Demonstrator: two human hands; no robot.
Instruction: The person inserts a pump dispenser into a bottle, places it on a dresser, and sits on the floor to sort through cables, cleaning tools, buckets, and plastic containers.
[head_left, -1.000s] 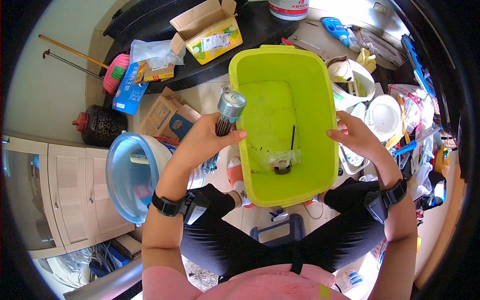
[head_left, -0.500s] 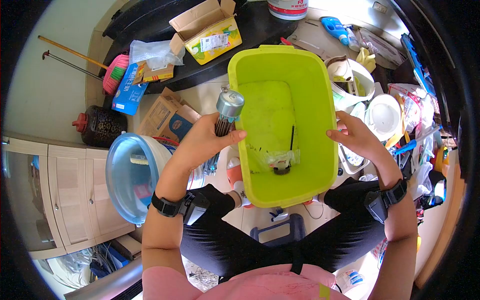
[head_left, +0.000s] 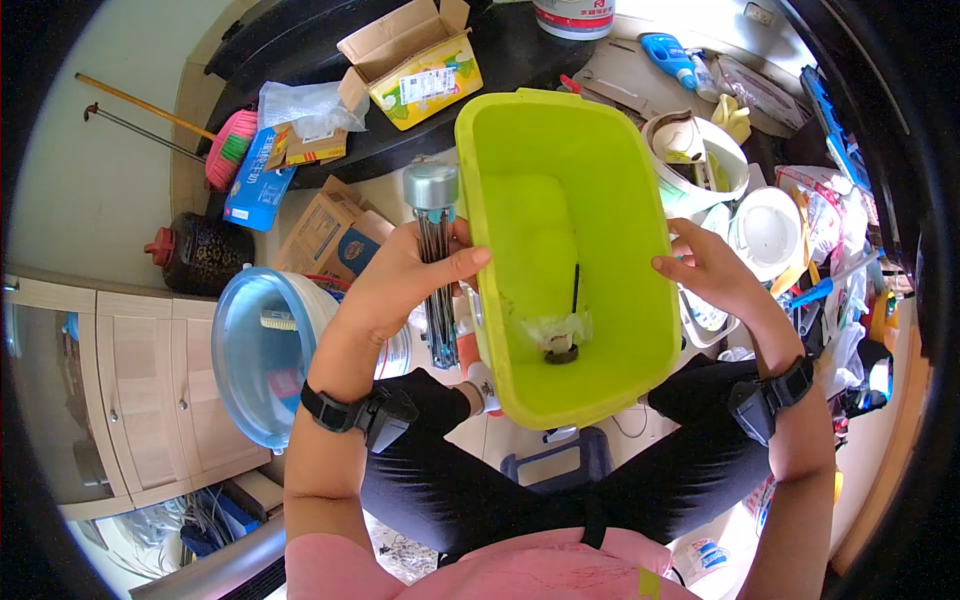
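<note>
A yellow-green plastic tub [head_left: 540,210] is held up, tilted, in front of me. My left hand [head_left: 420,275] is closed at its left rim, thumb over the edge. The same hand is around a shiny bundle of thin metal rods [head_left: 438,290] with a domed silver cap, hanging beside the tub. My right hand [head_left: 705,265] grips the right rim, its thumb at the edge. Inside the tub, near its lower end, lie a crumpled clear plastic piece [head_left: 565,328], a small dark round part [head_left: 561,355] and a thin black stick [head_left: 576,288].
To the left stand a blue-rimmed bucket [head_left: 222,350] and a cardboard box [head_left: 325,235]. An opened yellow box [head_left: 425,80] sits on the black surface behind. White basins [head_left: 768,235] and clutter crowd the right. A dark blue stool [head_left: 560,462] stands between my legs.
The tub has tilted, its lower end shifting slightly down and right. The rod bundle has swung more upright and to the left, showing more of its length. The right hand has barely moved.
</note>
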